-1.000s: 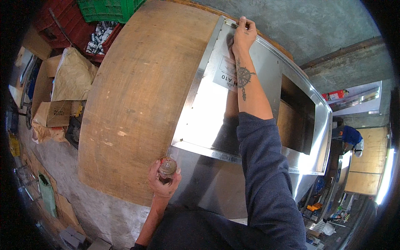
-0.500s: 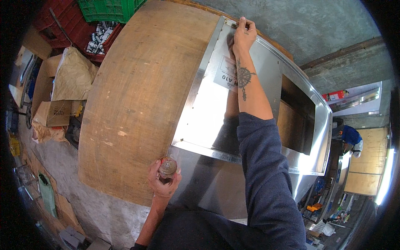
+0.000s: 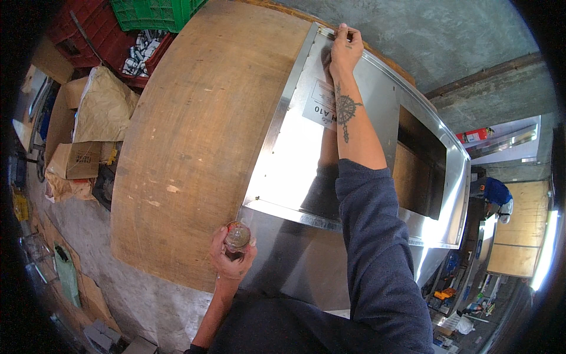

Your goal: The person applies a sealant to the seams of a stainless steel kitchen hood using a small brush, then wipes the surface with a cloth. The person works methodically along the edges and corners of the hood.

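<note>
My left hand (image 3: 231,264) is wrapped round a small round can (image 3: 238,235) with a dull, brownish top and a bit of red on its side. It is held over the near edge of the wooden tabletop. My right arm stretches across a shiny sheet-metal panel (image 3: 288,171) with raised edges. At the panel's far left corner my right hand (image 3: 346,52) has its fingers pinched together at the rim; whatever is between them is too small to make out. A printed paper sheet (image 3: 318,105) lies on the panel beside my forearm, which partly covers it.
The panel has a rectangular opening (image 3: 420,162) on its right. Bare wooden tabletop (image 3: 188,135) spans the left. Beyond stand a red crate (image 3: 79,35) with small metal parts, a green crate (image 3: 156,13) and cardboard boxes (image 3: 79,159). A person in blue (image 3: 496,192) bends down at the far right.
Both of my hands stay in place, with the can still in the left. The person at the far right has shifted very slightly.
</note>
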Motion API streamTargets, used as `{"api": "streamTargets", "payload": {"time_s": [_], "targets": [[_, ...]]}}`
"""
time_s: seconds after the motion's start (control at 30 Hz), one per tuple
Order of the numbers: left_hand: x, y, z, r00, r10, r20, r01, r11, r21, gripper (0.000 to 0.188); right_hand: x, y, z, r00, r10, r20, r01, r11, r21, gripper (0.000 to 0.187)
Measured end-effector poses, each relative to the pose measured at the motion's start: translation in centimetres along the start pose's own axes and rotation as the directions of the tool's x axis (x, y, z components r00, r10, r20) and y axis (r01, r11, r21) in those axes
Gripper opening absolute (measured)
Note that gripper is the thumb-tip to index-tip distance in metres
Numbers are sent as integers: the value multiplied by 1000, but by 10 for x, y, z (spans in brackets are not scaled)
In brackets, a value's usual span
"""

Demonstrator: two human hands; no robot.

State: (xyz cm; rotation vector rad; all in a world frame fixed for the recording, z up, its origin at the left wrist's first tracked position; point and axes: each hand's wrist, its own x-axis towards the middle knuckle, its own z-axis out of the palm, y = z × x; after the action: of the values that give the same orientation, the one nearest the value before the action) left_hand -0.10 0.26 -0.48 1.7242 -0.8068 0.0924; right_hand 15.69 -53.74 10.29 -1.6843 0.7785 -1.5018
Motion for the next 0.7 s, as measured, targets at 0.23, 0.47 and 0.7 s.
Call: {"api": "streamTargets", "payload": {"time_s": [0.23, 0.47, 0.7], "targets": [[-1, 0, 1, 1000, -21, -5, 21, 1000, -16, 78, 0, 0, 1, 1000, -14, -10, 14, 1000, -8, 35], [3, 3, -1, 1000, -5, -2, 5, 1000, -1, 78, 1, 0, 0, 1000, 20, -4, -20, 1000, -15, 33], [-1, 0, 0, 1000, -19, -3, 19, 1000, 4, 78, 0, -1, 0, 1000, -10, -18, 9, 999, -31, 32]]}}
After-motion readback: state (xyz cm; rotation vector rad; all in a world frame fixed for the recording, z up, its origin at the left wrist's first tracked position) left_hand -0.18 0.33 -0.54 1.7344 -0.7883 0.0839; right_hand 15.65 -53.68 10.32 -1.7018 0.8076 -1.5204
